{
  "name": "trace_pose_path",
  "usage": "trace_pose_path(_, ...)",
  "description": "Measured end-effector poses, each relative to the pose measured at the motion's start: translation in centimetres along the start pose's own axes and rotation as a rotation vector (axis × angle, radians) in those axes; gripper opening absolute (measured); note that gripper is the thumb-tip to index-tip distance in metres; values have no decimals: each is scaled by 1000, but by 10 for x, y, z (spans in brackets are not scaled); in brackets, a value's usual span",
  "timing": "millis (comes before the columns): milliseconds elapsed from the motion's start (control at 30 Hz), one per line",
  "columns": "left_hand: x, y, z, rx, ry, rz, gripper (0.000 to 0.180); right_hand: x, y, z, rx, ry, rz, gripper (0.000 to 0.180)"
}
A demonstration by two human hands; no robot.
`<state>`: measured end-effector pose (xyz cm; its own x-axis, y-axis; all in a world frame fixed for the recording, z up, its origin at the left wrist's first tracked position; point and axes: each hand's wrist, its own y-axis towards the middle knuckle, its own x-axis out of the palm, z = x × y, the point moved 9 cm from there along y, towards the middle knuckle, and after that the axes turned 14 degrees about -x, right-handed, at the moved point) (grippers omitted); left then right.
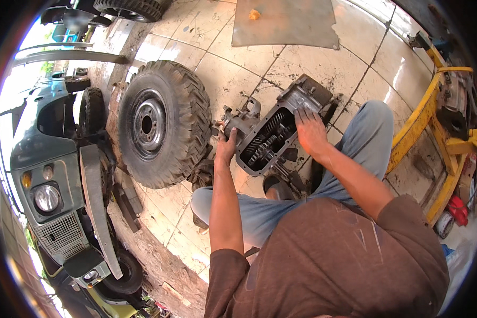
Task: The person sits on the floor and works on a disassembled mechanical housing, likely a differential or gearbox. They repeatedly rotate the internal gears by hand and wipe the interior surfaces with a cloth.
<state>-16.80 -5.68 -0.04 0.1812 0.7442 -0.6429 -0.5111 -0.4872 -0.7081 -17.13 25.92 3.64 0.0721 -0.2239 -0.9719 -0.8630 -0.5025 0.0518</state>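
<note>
A greasy metal gearbox lies on the tiled floor in front of me, its large opening facing up. Toothed gears and a shaft show inside the housing. My left hand grips the gearbox's left end, with thumb and forefinger against the metal and the other fingers hidden. Across the housing's right edge, my right hand lies flat with its fingers stretched out. A shaft end and levers stick out on the side toward me.
Close on the left is a large off-road wheel. Farther left stands a green vehicle with a bent bumper. A yellow metal stand is at right, holding a metal casting. A flat sheet lies on the floor ahead, bearing an orange lump.
</note>
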Motion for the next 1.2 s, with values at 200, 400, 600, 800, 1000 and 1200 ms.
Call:
trace_pose_path(200,0,19,-15,10,34,44,112,3,-9,0,-86,-61,-53,47)
trace_pose_path(400,4,19,-12,58,15,56,116,5,15,8,-121,-25,-167,50)
trace_pose_path(600,4,25,-15,56,26,98,113,11,-4,3,-235,-155,-58,48)
trace_pose_path(800,4,33,-27,54,-51,93,110,5,8,-2,-275,-59,-150,49)
trace_pose_path(1000,10,35,-18,88,-33,145,111,3,20,9,-173,-6,-243,47)
trace_pose_path(1200,2,30,-24,58,-12,172,108,-6,-13,-5,-406,-218,76,43)
